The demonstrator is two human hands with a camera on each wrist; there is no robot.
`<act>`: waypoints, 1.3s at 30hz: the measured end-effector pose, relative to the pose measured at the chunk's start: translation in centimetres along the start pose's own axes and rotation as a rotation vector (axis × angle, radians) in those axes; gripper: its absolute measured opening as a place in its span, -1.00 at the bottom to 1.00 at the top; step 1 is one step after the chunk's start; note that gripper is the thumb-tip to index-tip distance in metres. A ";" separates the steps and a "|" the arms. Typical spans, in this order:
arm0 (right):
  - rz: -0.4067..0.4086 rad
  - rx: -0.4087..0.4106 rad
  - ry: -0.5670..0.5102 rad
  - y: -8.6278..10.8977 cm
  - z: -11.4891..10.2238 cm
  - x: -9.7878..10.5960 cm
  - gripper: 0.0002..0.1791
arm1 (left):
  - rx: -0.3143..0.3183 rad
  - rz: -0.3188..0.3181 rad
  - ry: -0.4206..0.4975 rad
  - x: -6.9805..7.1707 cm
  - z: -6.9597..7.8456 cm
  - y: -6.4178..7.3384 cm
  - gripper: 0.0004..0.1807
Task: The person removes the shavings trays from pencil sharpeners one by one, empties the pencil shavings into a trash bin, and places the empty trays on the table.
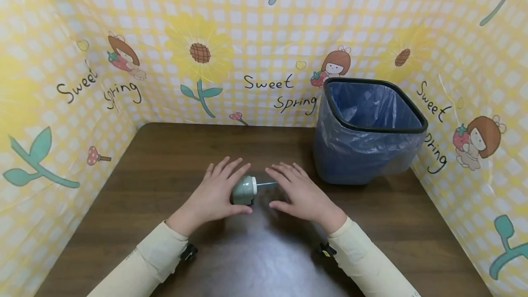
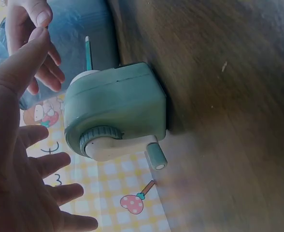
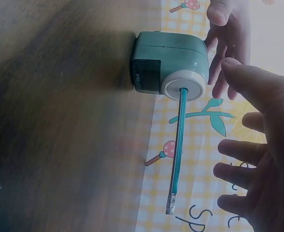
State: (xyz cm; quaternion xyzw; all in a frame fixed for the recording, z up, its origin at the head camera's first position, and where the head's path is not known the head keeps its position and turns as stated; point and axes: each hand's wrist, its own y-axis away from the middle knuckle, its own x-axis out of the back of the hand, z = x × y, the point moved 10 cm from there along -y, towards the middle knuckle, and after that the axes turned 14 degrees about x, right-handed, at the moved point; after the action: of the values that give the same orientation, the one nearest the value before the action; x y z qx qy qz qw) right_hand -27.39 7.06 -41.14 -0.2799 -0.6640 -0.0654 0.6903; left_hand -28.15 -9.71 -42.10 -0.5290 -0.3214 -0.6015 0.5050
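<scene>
Above a dark brown wooden table (image 1: 165, 159), the left hand (image 1: 211, 197) is spread beside a small green device (image 1: 242, 191), thumb on the near side and fingers on the far side; whether it touches cannot be told. A thin teal stick (image 1: 266, 183) runs from the device's white collar (image 1: 254, 185) and passes out of sight at the fingers of the right hand (image 1: 303, 196). Cream sleeves (image 1: 142, 260) reach both wrists (a small black object (image 1: 189, 252) shows beside each). Right of the hands stands a blue bin (image 1: 342, 159) with a black rim (image 1: 338, 118) and clear liner (image 1: 371, 143), before yellow-and-white checked cloth (image 1: 255, 49) lettered "Sweet Spring".
</scene>
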 end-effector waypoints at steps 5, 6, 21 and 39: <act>0.012 0.003 -0.012 0.0 -0.1 0.2 -0.05 | -0.004 0.007 0.013 0.0 0.2 -0.1 0.27; 0.017 0.007 -0.015 0.0 -0.2 0.3 -0.05 | -0.006 0.011 0.014 0.1 0.2 -0.1 0.27; 0.026 0.002 -0.027 -0.2 0.0 0.3 -0.05 | 0.000 0.012 0.058 -0.2 0.2 -0.4 0.13; 0.046 -0.024 -0.056 0.3 1.1 0.0 -0.11 | 0.018 -0.031 0.053 -1.5 -0.1 -1.1 0.02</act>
State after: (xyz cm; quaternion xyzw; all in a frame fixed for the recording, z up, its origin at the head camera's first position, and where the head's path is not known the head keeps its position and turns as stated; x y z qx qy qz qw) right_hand -28.22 7.77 -41.28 -0.3050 -0.6755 -0.0495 0.6695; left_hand -29.30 -9.13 -43.39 -0.5034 -0.3217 -0.6200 0.5086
